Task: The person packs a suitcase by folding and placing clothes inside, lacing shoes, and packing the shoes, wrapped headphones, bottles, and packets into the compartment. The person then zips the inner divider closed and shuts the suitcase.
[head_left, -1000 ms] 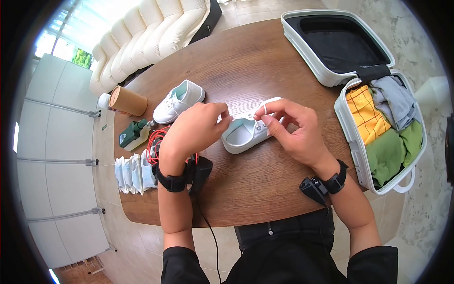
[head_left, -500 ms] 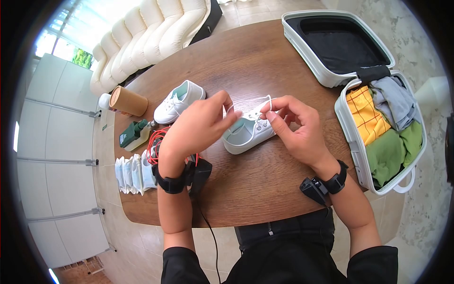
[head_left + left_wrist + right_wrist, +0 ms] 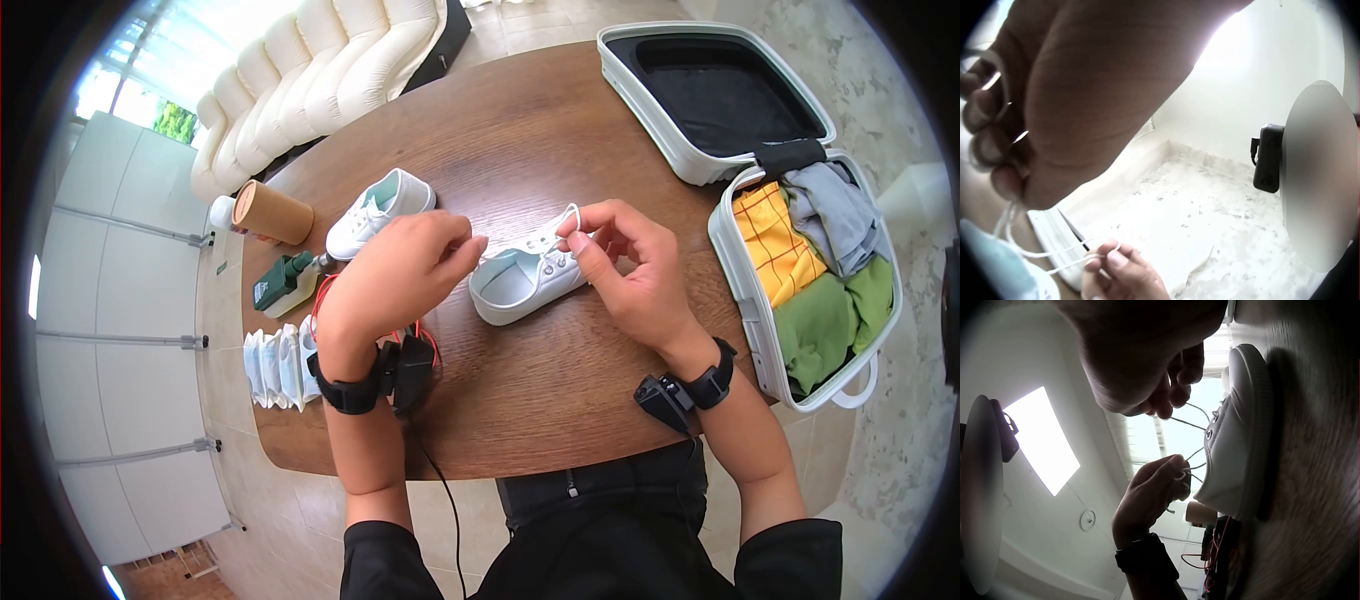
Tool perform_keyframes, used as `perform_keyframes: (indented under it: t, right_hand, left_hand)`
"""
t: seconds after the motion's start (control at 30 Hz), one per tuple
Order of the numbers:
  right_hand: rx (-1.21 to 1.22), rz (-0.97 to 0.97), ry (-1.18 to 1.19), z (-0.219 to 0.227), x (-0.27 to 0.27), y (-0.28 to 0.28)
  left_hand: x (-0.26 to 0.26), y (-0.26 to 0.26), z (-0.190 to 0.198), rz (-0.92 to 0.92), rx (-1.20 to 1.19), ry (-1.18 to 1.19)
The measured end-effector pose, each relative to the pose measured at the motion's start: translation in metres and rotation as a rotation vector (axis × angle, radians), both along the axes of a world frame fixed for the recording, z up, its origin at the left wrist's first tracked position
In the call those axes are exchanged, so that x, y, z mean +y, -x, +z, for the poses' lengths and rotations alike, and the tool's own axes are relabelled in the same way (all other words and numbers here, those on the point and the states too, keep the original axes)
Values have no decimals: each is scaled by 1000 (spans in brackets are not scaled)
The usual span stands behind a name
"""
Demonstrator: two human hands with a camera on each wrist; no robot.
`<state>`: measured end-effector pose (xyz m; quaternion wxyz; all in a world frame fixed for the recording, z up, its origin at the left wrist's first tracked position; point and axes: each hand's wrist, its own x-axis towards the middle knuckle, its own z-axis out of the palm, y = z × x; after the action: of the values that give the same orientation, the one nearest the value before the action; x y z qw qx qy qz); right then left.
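A white lace-up shoe (image 3: pixel 535 297) with a pale green lining lies on the wooden table, its opening toward the person. My left hand (image 3: pixel 410 270) hovers left of the opening, thumb and fingers pinching one end of the white shoelace (image 3: pixel 1029 253). On the other side, above the eyelets, my right hand (image 3: pixel 635 265) pinches a lace between thumb and forefinger, a small loop standing up from the fingertips. In the right wrist view, laces run from the shoe's eyelets to both hands. A second white shoe (image 3: pixel 375 212) rests behind the left hand.
An open white suitcase (image 3: pixel 740 290) with folded clothes (image 3: pixel 780 245) stands at the right. Along the left are a brown cylinder (image 3: pixel 275 213), a green-capped bottle (image 3: pixel 285 285), white-and-blue packets (image 3: pixel 285 365) and a red cable (image 3: pixel 323 290) partly behind the left wrist.
The left hand rose with its lace, then came down and slightly left. The right hand has shifted a little to the right, still holding its lace. The shoe has barely moved.
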<state>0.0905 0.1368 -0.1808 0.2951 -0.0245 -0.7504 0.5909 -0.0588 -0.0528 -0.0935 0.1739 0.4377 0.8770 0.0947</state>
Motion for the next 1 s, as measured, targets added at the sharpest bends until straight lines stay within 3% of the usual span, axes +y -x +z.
perform_keyframes:
  t: [0.07,0.2,0.27,0.4,0.53,0.6,0.73,0.77,0.8,0.87,0.9,1.0]
  right_hand:
    - [-3,1,7,1,0,0]
    - [60,-3,29,0,0,-1]
    - [94,-4,28,-1,0,-1]
    - [116,9,36,3,-1,-4]
    - [115,75,-59,6,-4,-4]
    - [87,56,74,8,-14,-5]
    - [155,147,-16,1,-20,-2]
    - [180,145,197,8,-37,-1]
    - [184,156,187,6,-31,-4]
    - [-19,116,-166,-5,-12,-8]
    - [-59,126,-2,-5,-15,-7]
    - [-122,122,-11,-2,-14,-7]
  left_hand:
    - [-1,1,4,-87,-42,-333]
    - [-2,0,11,58,-223,-398]
    - [-1,-7,16,95,-470,-513]
    - [2,-14,24,163,-500,-668]
    - [4,-23,25,9,-585,-809]
    - [13,-37,20,-18,-648,-802]
    - [30,-61,11,-147,-473,-834]
    - [30,-62,10,-142,-463,-848]
    - [30,-61,10,-105,-503,-889]
    - [27,-56,11,-69,-532,-935]
    - [26,-51,13,-53,-438,-921]
    - [31,-40,-4,-3,-357,-870]
